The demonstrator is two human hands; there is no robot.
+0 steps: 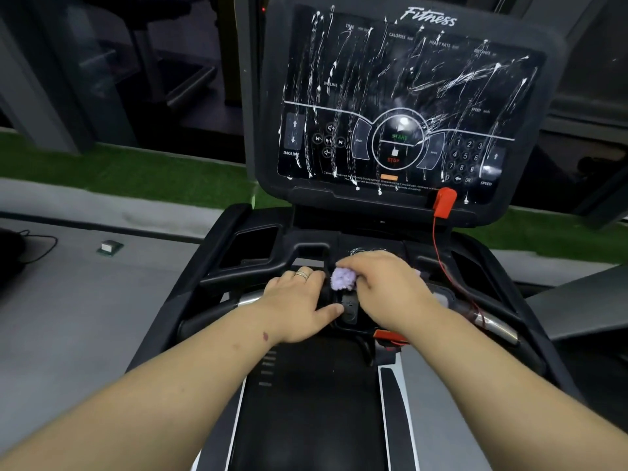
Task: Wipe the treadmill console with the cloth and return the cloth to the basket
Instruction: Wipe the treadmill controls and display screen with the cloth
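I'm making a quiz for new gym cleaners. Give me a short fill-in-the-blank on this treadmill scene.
1. The right hand grips a fluffy ____ cloth.
2. The console screen is covered in white ____.
3. The ring sits on the ____ hand.
4. The safety clip is ____ in colour.

Missing words: purple; streaks; left; red

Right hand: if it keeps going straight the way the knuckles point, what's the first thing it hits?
Probably the left hand. The right hand, gripping the purple cloth, points left across the handlebar; the cloth would touch the left hand's fingers first. Depth is unclear.
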